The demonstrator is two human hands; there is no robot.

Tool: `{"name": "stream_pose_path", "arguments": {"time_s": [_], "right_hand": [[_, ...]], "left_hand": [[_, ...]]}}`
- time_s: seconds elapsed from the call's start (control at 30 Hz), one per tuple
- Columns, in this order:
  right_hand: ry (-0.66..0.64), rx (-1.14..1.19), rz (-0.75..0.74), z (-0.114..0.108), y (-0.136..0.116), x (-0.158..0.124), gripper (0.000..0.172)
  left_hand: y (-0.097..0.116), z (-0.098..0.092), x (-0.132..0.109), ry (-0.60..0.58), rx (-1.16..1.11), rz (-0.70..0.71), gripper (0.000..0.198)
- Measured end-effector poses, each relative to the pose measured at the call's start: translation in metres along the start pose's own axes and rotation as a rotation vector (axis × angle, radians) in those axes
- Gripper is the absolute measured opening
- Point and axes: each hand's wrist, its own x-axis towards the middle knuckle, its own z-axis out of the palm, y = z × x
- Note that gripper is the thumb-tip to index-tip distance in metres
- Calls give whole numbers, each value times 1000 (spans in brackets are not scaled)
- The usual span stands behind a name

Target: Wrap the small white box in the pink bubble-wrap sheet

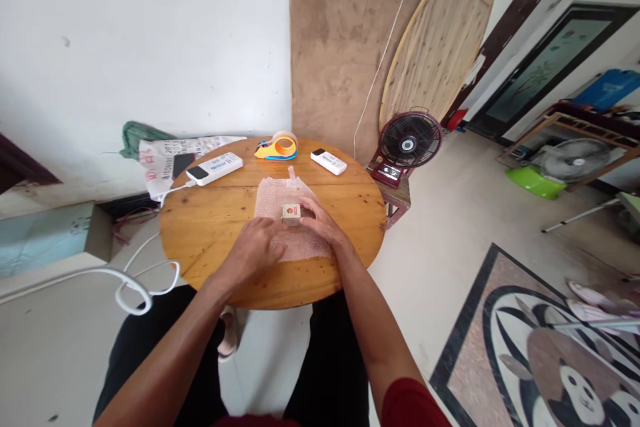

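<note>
A small beige box [291, 213] with a red mark on top rests on a sheet of pinkish bubble wrap [270, 195]. My right hand [319, 220] is at the box's right side, thumb at its near corner and fingers reaching round behind it. On the left, my left hand [257, 243] hovers over the near left part of the wrap, its fingers loosely bent and the thumb apart, with nothing visible in them. A short clear strip [291, 172] sticks out from the far edge of the wrap.
The round wooden table [210, 220] also bears an orange and blue tape dispenser [278, 147] and two white devices, one at left [216, 168] with a white cable [133, 273], one at right [329, 161]. A dark red fan [407, 145] stands beyond the table's right edge.
</note>
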Motion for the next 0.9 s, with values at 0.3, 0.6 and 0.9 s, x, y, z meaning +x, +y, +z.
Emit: {"name": "stream_pose_path", "arguments": {"time_s": [0.3, 0.6, 0.9], "right_hand": [[23, 64, -14, 1, -2, 0, 55], [71, 205, 29, -1, -2, 1, 48], [110, 364, 4, -12, -20, -6, 56]], "left_hand": [[27, 17, -15, -217, 349, 2, 18], [25, 25, -11, -153, 381, 28, 20], [13, -15, 44, -67, 299, -207, 22]]}}
